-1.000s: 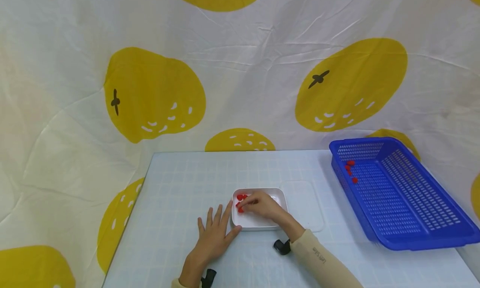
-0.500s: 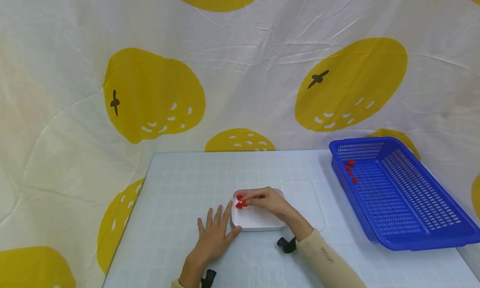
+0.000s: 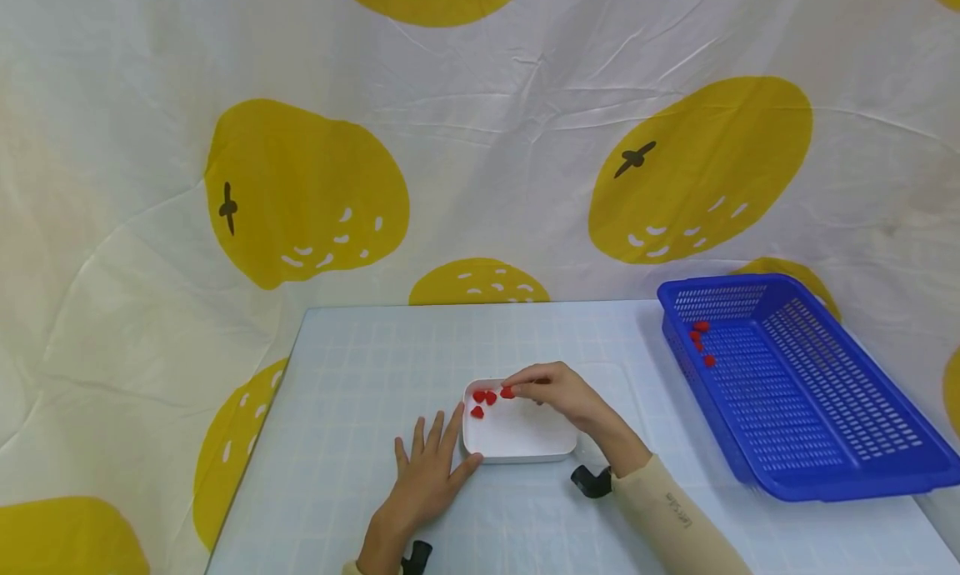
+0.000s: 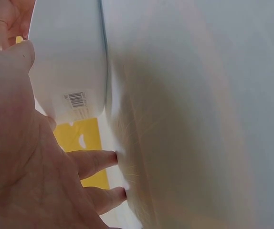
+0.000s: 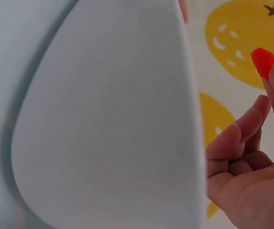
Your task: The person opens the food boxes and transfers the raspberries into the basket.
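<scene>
A shallow white tray (image 3: 525, 433) with rounded corners sits on the table. Three small red pieces (image 3: 491, 397) lie at its far left corner. Above the tray's far side, my right hand (image 3: 564, 396) pinches another small red piece between thumb and index finger; in the right wrist view this red piece (image 5: 263, 62) looks bumpy and tapers to a blunt point. My left hand (image 3: 427, 479) is spread out, its thumb and index finger against the tray's left end. The left wrist view shows the tray's side (image 4: 70, 57) with a barcode, close beside that hand.
A blue perforated basket (image 3: 780, 400) stands at the right of the table, with several red pieces (image 3: 701, 327) along its left side. A faint clear sheet or lid (image 3: 633, 392) lies right of the tray. Behind the table hangs a white cloth (image 3: 495, 167) with yellow fruit shapes.
My right hand has moved up and to the right from the tray's left end, taking one red piece out of the group there. The left hand has stayed still.
</scene>
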Motion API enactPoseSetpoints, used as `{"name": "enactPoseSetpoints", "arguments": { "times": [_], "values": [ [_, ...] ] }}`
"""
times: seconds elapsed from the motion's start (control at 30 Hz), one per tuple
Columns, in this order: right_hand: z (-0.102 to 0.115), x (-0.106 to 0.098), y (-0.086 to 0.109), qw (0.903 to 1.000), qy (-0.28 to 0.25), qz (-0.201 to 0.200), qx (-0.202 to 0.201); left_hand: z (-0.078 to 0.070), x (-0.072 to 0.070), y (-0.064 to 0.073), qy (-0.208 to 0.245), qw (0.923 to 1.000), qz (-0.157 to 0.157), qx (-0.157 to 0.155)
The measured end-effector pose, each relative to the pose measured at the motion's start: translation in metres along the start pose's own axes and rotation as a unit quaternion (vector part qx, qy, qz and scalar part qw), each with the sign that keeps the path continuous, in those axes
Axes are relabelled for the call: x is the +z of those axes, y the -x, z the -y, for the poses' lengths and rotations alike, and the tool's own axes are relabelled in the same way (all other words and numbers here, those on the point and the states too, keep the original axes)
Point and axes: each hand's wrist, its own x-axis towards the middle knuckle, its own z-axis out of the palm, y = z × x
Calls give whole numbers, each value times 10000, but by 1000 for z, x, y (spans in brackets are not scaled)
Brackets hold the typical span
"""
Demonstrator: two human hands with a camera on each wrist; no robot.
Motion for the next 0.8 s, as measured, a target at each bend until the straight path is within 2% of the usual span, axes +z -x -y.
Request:
{"name": "enactPoseSetpoints", "arguments": {
  "times": [0.23,0.43,0.57,0.8],
  "values": [
    [4,-19,8,9999,-86,-102,-71,-1,0,1,-24,10000,13,-65],
    [14,-43,18,9991,-119,-393,-100,0,-1,1,93,9999,43,0],
    [22,-65,27,9976,67,-660,-189,0,-2,1,162,9998,63,24],
    [35,-112,43,9898,470,-1194,-618,-2,-3,2,114,9999,28,27]
  ]
}}
